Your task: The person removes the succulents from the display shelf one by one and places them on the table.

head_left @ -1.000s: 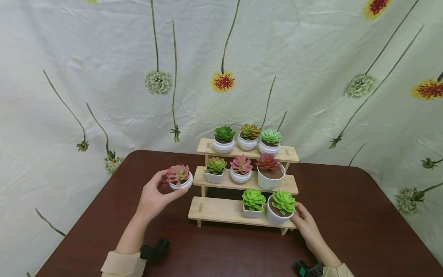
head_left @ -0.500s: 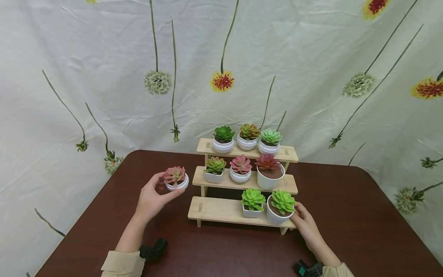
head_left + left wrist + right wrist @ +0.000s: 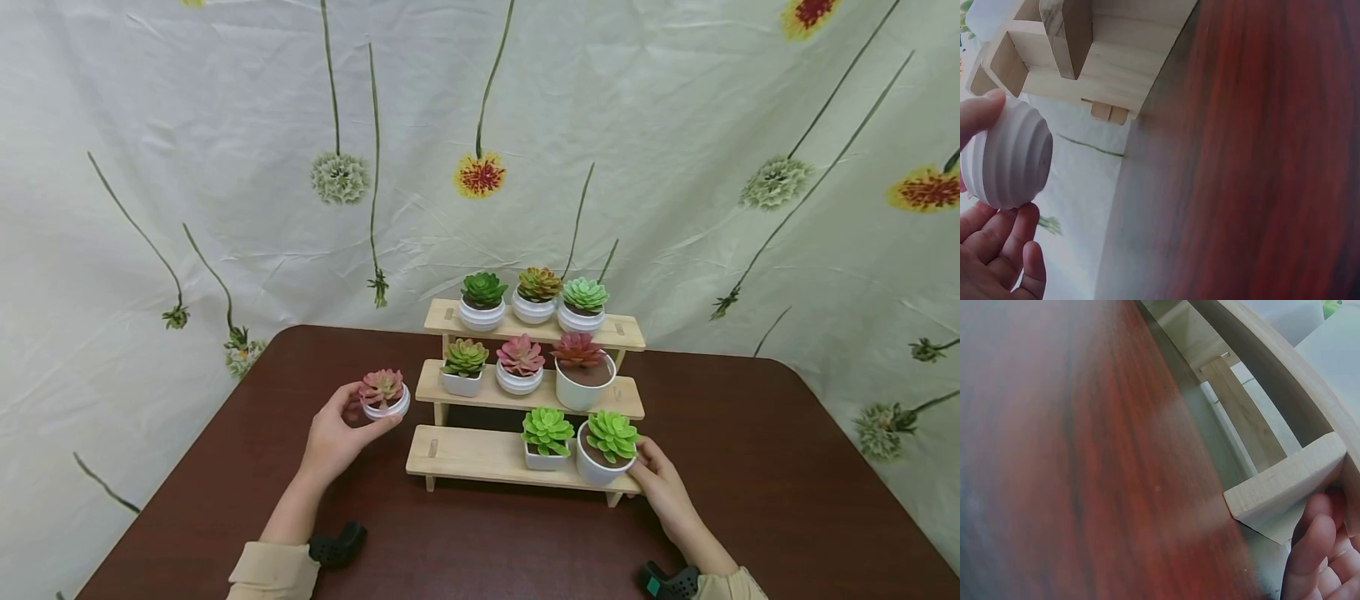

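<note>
In the head view my left hand (image 3: 336,432) holds a small white ribbed pot with a pink succulent (image 3: 382,390) above the table, left of a three-step wooden plant stand (image 3: 468,454). The left wrist view shows the thumb on one side of the ribbed pot (image 3: 1013,153) and the fingers on the other. My right hand (image 3: 663,483) grips the right end of the stand's bottom step, beside a round white pot with a bright green succulent (image 3: 597,468). Close up, the right fingers (image 3: 1313,547) curl by the stand's leg (image 3: 1291,481); part of that hand is out of frame.
A square pot with a green succulent (image 3: 546,454) shares the bottom step. Three potted succulents stand on the middle step, among them a dark red one (image 3: 577,350), and three on the top. The stand rests on a dark brown table (image 3: 480,550) before a flowered cloth (image 3: 247,125).
My left hand has shifted slightly left and down with the pink succulent, a little farther from the stand. The right hand stays at the end of the bottom step.
</note>
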Motion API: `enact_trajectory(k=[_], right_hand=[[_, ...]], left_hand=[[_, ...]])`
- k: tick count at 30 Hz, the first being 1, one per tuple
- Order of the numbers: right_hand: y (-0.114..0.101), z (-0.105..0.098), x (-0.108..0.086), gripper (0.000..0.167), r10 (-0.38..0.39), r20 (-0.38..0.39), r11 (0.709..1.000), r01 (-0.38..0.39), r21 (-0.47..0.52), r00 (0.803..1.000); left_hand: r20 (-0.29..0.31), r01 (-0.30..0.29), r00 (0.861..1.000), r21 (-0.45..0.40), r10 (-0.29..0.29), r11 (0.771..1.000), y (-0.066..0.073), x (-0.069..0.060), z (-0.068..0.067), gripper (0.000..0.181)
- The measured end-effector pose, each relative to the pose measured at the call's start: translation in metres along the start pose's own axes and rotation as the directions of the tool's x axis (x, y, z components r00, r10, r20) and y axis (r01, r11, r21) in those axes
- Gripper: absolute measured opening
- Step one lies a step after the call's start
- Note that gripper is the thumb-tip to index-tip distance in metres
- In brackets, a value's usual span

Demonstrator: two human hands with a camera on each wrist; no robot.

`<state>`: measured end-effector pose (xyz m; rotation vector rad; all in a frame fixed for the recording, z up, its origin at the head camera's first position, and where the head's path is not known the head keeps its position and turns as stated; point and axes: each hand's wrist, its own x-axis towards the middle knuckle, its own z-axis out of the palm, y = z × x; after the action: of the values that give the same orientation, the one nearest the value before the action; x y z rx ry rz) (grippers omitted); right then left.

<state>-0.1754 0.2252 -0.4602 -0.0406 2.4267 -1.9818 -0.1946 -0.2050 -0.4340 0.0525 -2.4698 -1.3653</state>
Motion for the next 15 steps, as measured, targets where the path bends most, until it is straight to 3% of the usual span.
enact_trajectory(k=[15], right_hand=[[0.0, 0.0, -0.001, 0.022, -0.005, -0.001, 1.0, 0.005, 0.003, 1.0]], left_hand=[[0.019, 0.0, 1.0, 0.014, -0.001, 1.0, -0.013, 0.0, 0.007, 0.065]])
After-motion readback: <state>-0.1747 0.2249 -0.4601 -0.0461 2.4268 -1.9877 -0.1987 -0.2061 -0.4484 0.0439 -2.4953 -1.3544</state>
